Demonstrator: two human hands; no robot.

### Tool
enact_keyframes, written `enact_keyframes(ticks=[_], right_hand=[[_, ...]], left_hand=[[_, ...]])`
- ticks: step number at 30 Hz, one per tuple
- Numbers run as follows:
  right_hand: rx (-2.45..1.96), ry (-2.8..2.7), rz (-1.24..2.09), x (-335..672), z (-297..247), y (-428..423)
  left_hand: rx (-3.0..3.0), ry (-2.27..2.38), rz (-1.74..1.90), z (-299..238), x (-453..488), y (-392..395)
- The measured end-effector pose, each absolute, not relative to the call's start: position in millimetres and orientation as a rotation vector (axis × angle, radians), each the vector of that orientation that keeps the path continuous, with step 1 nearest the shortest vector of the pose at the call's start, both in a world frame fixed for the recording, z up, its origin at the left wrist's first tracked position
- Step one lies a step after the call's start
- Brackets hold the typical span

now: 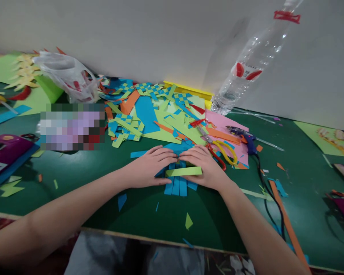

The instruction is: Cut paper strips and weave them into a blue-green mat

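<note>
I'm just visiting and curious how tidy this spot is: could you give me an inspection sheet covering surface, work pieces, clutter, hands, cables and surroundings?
Surface: green table, littered with paper scraps.
Work pieces: blue strips, with a green strip lying across them.
Clutter: scissors beyond the right hand; bottle and plastic bag farther back.
Hands: bare; left hand and right hand both at the blue strips; exact grip unclear.
Cables: black cord from the glue gun, trailing past the right forearm.
Surroundings: grey wall behind; one patch at left too blurred to tell.

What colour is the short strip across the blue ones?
The short strip is light green, clearest in the head view.
</note>
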State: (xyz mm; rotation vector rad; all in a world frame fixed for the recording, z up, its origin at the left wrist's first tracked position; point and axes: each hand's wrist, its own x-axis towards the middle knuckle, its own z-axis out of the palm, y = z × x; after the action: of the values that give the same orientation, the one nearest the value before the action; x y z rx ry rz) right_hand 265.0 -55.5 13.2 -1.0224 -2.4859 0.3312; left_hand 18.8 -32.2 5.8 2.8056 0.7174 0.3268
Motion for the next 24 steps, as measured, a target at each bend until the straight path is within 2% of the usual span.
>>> enact_keyframes(ticks=[24], right_hand=[[-1.022, -2.471, 0.362, 266.3, 8.9, -54.3]], left_hand=[[2.840, 0.711, 0.362, 4.3, 18.3, -27.9]])
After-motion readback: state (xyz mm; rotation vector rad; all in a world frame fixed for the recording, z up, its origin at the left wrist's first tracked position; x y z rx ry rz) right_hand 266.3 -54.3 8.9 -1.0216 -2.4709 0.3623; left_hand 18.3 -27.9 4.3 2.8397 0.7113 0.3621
